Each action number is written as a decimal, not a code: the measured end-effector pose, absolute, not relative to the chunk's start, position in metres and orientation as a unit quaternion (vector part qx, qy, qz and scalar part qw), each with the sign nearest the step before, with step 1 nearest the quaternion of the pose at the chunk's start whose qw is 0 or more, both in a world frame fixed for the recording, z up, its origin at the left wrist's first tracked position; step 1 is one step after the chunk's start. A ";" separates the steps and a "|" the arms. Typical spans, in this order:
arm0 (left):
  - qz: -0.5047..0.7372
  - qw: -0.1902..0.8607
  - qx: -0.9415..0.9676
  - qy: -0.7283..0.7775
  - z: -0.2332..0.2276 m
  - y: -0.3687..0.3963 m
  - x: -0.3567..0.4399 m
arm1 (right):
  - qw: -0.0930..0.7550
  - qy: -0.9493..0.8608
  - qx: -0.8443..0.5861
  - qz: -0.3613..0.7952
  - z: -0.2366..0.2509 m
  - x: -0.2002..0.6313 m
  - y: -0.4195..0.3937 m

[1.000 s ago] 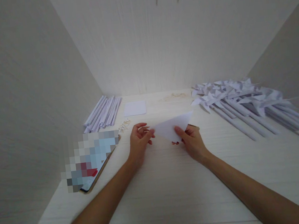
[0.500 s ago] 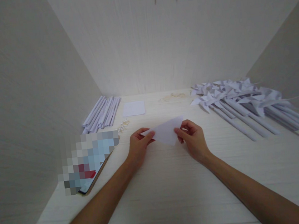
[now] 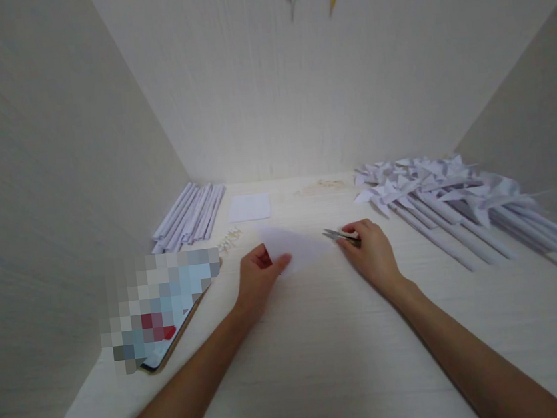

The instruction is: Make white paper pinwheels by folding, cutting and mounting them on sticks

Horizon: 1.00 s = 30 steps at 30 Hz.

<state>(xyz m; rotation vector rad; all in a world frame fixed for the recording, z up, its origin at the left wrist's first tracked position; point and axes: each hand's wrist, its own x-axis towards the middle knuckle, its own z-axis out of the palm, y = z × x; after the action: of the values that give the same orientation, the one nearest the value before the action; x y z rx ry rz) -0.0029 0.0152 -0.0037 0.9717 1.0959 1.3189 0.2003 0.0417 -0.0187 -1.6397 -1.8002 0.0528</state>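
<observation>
My left hand [image 3: 256, 280] pinches the folded paper [image 3: 293, 247] flat on the table [image 3: 323, 338], while my right hand [image 3: 371, 252] closes, I think, on the scissors [image 3: 338, 234] beside it, so I should hold the sheet steady.

Matt white paper sheet [image 3: 295, 247]; shiny metal scissors [image 3: 340, 235]; pale wood-grain table [image 3: 325, 351].

Soft, dim light overall, brightest on the tabletop [image 3: 323, 338] beyond the fingers, near the back wall [image 3: 296, 99]. Shadows are faint, without glare. Wide-angle distortion splays the side walls outward; a pixelated patch sits left of the fingers.
</observation>
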 end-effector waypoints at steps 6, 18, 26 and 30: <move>0.532 0.550 0.423 0.485 -0.007 0.014 -0.006 | 0.274 -0.707 -0.651 -0.033 -0.023 0.199 0.042; 0.562 0.573 0.383 0.457 -0.007 0.014 -0.005 | 0.214 -0.721 -0.654 -0.081 -0.018 0.199 0.038; 0.585 0.575 0.346 0.455 -0.008 0.017 -0.006 | 0.430 -0.624 -0.634 0.156 -0.014 0.193 0.038; 0.589 0.553 0.378 0.452 -0.006 0.018 -0.005 | 0.569 -0.489 -0.481 0.453 -0.011 0.170 0.028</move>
<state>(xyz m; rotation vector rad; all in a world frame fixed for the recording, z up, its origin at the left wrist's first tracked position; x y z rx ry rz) -0.0048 0.0180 -0.0063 0.8930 1.0695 1.3925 0.1700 0.0280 -0.0114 -1.1296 -1.1483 1.0639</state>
